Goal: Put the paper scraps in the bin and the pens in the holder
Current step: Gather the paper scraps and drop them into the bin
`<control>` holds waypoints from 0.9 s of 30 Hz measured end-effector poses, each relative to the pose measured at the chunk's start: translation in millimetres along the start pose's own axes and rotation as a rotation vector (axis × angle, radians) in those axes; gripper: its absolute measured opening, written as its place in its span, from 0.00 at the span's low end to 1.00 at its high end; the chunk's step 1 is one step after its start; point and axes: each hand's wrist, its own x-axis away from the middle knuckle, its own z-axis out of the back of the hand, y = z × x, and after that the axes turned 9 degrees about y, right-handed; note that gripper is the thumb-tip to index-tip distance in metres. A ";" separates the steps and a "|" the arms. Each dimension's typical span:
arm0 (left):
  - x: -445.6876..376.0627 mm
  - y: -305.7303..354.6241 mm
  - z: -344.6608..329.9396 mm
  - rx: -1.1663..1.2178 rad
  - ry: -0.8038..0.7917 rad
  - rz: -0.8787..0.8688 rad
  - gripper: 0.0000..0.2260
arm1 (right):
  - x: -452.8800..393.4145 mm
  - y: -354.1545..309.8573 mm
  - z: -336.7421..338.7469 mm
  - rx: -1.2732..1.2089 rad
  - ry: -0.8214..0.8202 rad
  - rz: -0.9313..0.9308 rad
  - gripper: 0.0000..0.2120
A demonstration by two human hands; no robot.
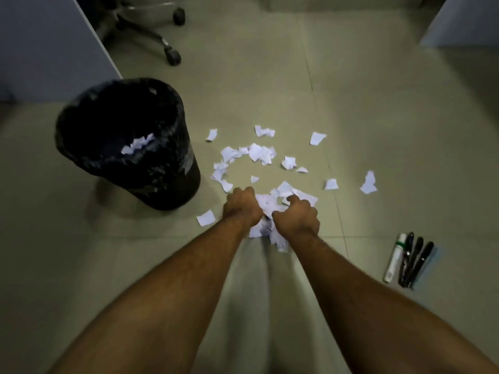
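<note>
the paper scraps (pixel 259 153), small torn white pieces with ragged edges, lie scattered on the pale tiled floor (pixel 378 103), loosely ringed round a bare patch, with a few strays out toward the right. the nearest clump sits bunched between the two hands. open floor lies beyond the scraps and to the right; the black bin (pixel 129 147) stands just left of the scatter, lined with a glossy crinkled bag, some white scraps already inside. the left hand (pixel 241 206) is curled knuckles-up, pressed against the clump's left side. the right hand (pixel 297 215) cups the other side, fingers bent over the paper, thumb toward the left hand. both close on the same clump, forearms bare and stretched forward. the pens (pixel 413 261), dark and slim, lie side by side near right, touching a white marker (pixel 394 257), well apart from the paper. a chair base (pixel 151 28) with castors stands far left beside a grey panel (pixel 48 44).
</note>
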 end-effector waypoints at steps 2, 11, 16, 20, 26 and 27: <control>7.6 -9.5 -21.0 -0.064 0.017 0.100 0.23 | 4.7 20.1 -16.5 0.115 0.073 0.064 0.31; 15.6 -12.7 -52.8 0.113 0.091 -0.188 0.29 | 0.1 51.8 -38.8 0.148 0.115 0.335 0.33; 1.5 0.7 -45.9 -0.054 0.094 -0.210 0.39 | -29.8 48.8 -32.2 0.054 0.180 0.319 0.31; -12.1 5.4 -49.0 -0.127 -0.215 -0.299 0.51 | -57.0 39.5 -30.2 0.118 -0.025 0.436 0.33; 2.5 1.3 -60.1 -0.352 -0.165 -0.416 0.46 | -58.3 43.0 -38.1 0.278 -0.095 0.549 0.26; 2.6 1.1 -60.0 -0.337 -0.102 -0.433 0.36 | -53.8 48.4 -37.3 0.278 -0.076 0.540 0.26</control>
